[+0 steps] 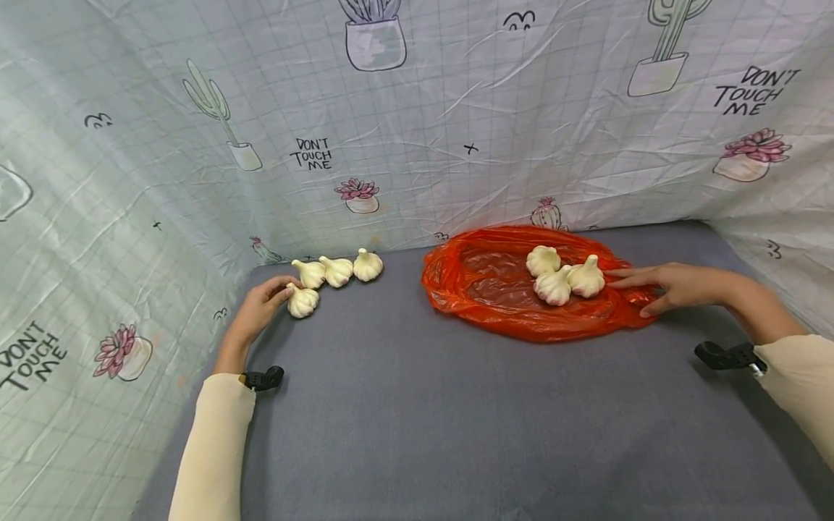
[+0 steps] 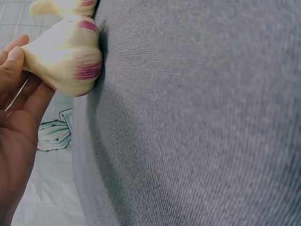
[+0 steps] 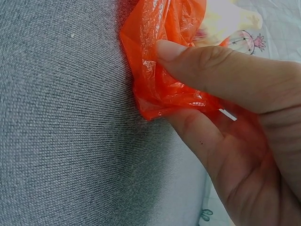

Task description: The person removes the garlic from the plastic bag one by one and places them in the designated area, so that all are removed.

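At the left of the head view, my left hand (image 1: pixel 262 307) pinches a white garlic bulb (image 1: pixel 302 302) by its stem. The left wrist view shows purple streaks on that garlic bulb (image 2: pixel 70 59), which sits on the grey surface. Just behind it are three more bulbs in a row, the rightmost garlic bulb (image 1: pixel 368 265) slightly apart. On the right lies a red plastic bag (image 1: pixel 515 327), spread wide with its rim rolled outward and three garlic bulbs (image 1: pixel 552 286) clustered on it. My right hand (image 1: pixel 680 284) holds the bag's right edge between thumb and fingers.
Grey cloth (image 1: pixel 417 420) covers the table. A patterned curtain (image 1: pixel 417 130) with cactus drawings stands along the back and both sides, close behind the bag and the row of bulbs. A black wrist mount (image 1: pixel 263 378) sits on each forearm.
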Demonstrator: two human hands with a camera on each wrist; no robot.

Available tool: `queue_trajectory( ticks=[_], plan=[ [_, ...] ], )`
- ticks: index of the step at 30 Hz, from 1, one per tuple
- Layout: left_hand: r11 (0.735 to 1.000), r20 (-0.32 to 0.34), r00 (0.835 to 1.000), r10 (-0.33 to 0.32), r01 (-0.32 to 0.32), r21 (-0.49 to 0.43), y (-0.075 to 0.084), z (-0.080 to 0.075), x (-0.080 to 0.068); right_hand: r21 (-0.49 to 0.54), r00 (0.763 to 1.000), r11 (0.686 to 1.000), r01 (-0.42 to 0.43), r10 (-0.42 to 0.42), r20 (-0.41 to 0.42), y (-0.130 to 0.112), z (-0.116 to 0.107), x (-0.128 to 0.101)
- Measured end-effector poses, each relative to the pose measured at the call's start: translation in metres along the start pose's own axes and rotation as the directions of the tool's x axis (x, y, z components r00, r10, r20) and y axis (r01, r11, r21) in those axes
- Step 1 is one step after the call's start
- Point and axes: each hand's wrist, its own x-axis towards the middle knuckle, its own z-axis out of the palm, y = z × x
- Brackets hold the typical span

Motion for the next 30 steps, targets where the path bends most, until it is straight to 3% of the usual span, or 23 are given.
queue_trajectory(
  ticks=[3,6,10,15,21,30],
  plan=[
    [1.000,-0.020,1.000,0.015,-0.016,-0.015,-0.018,0.004,0.006,0.005,1.000,1.000,0.028,-0.028,-0.009,0.001,0.000,-0.001],
    [0.999,-0.024,0.999,0.036,-0.036,-0.004,-0.017,0.005,0.007,0.003,0.999,0.999,0.051,-0.051,-0.017,0.004,0.000,-0.001],
    [1.000,-0.017,1.000,0.013,-0.013,-0.007,-0.012,0.006,0.007,0.011,0.998,0.998,0.065,-0.064,-0.016,0.005,0.001,-0.001],
    [0.999,-0.059,0.997,-0.042,0.043,0.001,-0.028,0.008,0.013,0.010,0.999,0.999,0.043,-0.043,-0.005,0.004,0.001,-0.001],
    [1.000,-0.114,0.993,-0.005,0.008,0.018,0.000,0.004,0.016,-0.006,0.999,0.999,0.050,-0.050,-0.007,0.005,0.001,-0.001],
    [0.996,-0.070,0.994,0.082,-0.081,0.021,0.054,0.018,0.025,0.025,0.999,0.999,0.043,-0.043,-0.006,0.005,0.001,-0.002]
  ],
)
